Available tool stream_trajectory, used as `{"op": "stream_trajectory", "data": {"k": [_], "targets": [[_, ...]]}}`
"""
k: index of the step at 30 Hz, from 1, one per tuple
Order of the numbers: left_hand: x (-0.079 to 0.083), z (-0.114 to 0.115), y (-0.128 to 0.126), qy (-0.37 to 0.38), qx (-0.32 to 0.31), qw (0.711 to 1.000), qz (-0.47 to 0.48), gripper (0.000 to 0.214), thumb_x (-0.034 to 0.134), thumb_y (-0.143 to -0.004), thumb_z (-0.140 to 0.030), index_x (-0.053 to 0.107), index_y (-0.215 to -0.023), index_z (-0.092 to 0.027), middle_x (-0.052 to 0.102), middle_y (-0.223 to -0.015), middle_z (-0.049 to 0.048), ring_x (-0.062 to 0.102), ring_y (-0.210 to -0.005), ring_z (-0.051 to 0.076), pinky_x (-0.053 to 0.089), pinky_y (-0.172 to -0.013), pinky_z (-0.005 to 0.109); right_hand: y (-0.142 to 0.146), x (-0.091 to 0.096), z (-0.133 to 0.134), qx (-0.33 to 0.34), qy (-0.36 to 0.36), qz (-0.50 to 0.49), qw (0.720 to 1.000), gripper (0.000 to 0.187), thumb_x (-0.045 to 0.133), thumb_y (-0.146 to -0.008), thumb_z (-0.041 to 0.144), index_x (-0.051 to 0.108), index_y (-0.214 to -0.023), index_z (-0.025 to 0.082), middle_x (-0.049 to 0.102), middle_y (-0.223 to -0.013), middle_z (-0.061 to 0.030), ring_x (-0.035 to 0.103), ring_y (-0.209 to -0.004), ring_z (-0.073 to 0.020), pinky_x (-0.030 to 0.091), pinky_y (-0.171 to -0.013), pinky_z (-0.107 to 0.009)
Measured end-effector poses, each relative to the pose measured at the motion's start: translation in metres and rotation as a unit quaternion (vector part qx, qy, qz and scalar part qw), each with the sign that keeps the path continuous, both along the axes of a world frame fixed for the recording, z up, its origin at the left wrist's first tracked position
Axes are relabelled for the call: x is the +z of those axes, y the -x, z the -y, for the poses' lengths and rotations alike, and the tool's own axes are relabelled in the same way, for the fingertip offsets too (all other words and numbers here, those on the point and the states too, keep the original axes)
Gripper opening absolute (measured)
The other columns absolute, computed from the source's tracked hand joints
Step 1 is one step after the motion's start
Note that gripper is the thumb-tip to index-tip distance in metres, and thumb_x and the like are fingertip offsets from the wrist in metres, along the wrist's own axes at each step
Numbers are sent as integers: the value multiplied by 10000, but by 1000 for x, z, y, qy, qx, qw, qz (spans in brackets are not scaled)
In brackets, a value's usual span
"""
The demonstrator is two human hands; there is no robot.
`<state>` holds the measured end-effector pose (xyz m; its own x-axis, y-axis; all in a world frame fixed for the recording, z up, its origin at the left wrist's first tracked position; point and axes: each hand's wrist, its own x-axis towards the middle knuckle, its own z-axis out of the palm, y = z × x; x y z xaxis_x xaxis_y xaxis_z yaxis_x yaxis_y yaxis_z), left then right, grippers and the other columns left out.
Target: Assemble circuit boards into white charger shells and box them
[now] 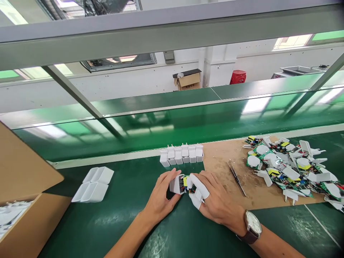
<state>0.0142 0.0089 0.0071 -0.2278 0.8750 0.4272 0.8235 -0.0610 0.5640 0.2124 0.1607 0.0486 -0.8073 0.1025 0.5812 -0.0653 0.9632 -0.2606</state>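
Nearest us, our forearms reach forward over the green tabletop (120, 215), a watch (252, 225) on the right wrist. Our left hand (161, 195) is closed around a white shell (176, 184), thumb on top and fingers underneath. Our right hand (212, 197), with white cots on two fingers, pinches a circuit board (184, 182) and holds it at the shell's open end, partly inside. Both meet just above the tabletop, in front of a row of chargers (182, 154) standing side by side near the far rail.

To the right lies a brown mat (225, 161) with tweezers (236, 175) on it, and beyond them a heap of boards and plug parts (292, 172). To the left sit four empty shells (94, 183) lying open side up, and a cardboard box (24, 200) at the edge.

We judge the step in hand to be seating the board in its shell. The next move seems to call for a straight push along the shell's axis, the left hand bracing it firmly, so the board slides home without tilting or catching on the walls.
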Motion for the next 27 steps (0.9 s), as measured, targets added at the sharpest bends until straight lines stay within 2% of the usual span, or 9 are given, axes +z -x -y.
{"op": "stream_trajectory", "data": {"k": [7, 12, 23, 27], "targets": [[0, 0, -3, 1, -14, 1000, 0, 806, 654, -967, -192, 214, -1630, -323, 621, -1454, 104, 539, -1362, 292, 512, -1114, 503, 0, -1, -1, 14, -18, -1, 1000, 703, 470, -872, 87, 312, -1556, 39, 621, -1269, -205, 543, -1121, -361, 530, -971, -551], [0, -1, -4, -5, -8, 1000, -8, 767, 652, -975, -209, 250, -1618, -322, 633, -1432, 104, 552, -1353, 288, 513, -1115, 500, 1, -2, 0, 10, -12, -4, 1000, 726, 461, -884, 89, 283, -1587, 73, 626, -1280, -199, 558, -1123, -355, 528, -972, -558], [2, -1, -6, -8, 3, 1000, -1, 758, 688, -958, -227, 289, -1595, -325, 653, -1400, 111, 583, -1321, 293, 534, -1089, 505, -1, -3, -2, 21, 1, 10, 1000, 678, 474, -876, 102, 366, -1545, 84, 616, -1327, -203, 557, -1132, -358, 526, -975, -571], [3, -1, -11, -7, -25, 999, 21, 776, 662, -965, -207, 249, -1611, -324, 645, -1426, 118, 592, -1341, 291, 521, -1117, 519, 2, -5, 1, 33, 25, 15, 999, 635, 499, -922, 109, 363, -1542, 122, 636, -1290, -185, 575, -1121, -338, 530, -979, -549]]}}
